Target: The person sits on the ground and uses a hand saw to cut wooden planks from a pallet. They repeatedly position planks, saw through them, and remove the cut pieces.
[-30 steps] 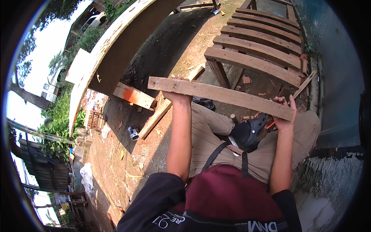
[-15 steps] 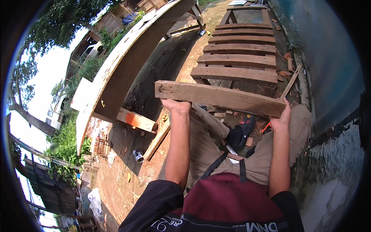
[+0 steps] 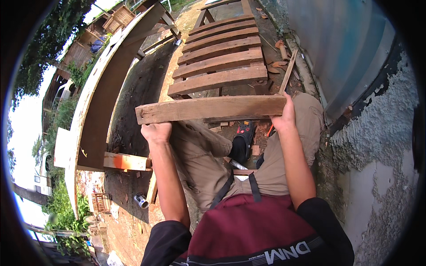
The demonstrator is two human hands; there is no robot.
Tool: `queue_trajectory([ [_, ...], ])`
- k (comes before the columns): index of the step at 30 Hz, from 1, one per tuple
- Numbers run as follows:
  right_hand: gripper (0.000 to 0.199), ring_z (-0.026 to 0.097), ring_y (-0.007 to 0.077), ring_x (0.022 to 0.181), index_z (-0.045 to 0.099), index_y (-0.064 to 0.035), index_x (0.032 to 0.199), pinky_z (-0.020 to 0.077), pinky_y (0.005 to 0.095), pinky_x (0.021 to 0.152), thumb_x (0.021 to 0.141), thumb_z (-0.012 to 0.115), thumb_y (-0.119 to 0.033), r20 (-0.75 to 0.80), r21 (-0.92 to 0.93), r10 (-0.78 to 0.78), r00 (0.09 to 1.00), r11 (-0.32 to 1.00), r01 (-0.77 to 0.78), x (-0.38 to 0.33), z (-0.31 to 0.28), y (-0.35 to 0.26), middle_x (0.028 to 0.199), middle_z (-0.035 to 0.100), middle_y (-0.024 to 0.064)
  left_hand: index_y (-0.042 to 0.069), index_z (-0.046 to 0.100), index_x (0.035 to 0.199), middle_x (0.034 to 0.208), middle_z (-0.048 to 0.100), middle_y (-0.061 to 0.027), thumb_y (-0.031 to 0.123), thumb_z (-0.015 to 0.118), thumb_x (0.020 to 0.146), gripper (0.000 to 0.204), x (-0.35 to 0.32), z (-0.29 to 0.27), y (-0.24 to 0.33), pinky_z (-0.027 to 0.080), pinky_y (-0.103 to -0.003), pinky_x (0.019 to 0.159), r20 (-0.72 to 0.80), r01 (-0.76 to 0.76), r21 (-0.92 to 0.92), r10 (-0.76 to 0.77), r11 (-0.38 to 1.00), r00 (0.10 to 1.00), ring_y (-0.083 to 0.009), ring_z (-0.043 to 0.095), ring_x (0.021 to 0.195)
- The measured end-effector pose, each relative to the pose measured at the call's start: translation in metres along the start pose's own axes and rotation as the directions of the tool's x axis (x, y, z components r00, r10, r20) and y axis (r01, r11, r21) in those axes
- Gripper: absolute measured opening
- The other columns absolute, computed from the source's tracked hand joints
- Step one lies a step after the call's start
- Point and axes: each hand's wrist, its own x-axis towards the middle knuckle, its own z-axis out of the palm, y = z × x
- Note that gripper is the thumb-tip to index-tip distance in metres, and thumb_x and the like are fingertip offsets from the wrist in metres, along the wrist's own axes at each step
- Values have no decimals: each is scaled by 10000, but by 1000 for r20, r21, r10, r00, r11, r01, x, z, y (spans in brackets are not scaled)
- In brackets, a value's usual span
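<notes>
A rough brown wooden plank (image 3: 213, 108) spans the space in front of me, raised over my knees and held at both ends. My left hand (image 3: 156, 131) is closed on its left end from below, the fingers mostly hidden behind the wood. My right hand (image 3: 284, 116) grips the right end, with the thumb up along the end face. Just beyond the plank stands a long wooden frame with several crosswise slats, the nearest slat (image 3: 222, 80) lying roughly parallel to the plank. Gaps separate the slats.
At left a large board (image 3: 100, 97) leans on its side. Near it lie an orange-stained timber (image 3: 126, 161) and a tin can (image 3: 141, 200). A wall (image 3: 372, 119) runs along the right, with a thin stick (image 3: 289, 71) beside it. Wood scraps (image 3: 256, 150) lie near my shoe (image 3: 243, 137).
The whole view has turned, so the slatted frame and board sit farther left. The plank looks more level in the picture, and both hands keep their hold on it.
</notes>
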Motion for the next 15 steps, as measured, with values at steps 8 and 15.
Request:
queue_trajectory([
  [8,687,602,259,1123,578,-46,1225,492,444,991,907,637,-652,34,-86,-102,994,991,105,-13,16,7,1208,628,113,120,565,1373,1421,567,-91,569,427,1010,594,-10,15,-2,338,-468,1179,46,-11,-34,12,999,999,-275,500,1329],
  [15,693,583,230,1125,545,-63,1307,485,421,964,925,638,-633,9,-175,-214,977,961,212,-20,23,-4,1173,603,73,99,405,1517,1577,398,-124,696,311,1003,794,-15,48,-16,224,-476,1238,200,116,-156,-83,981,976,-309,365,1448],
])
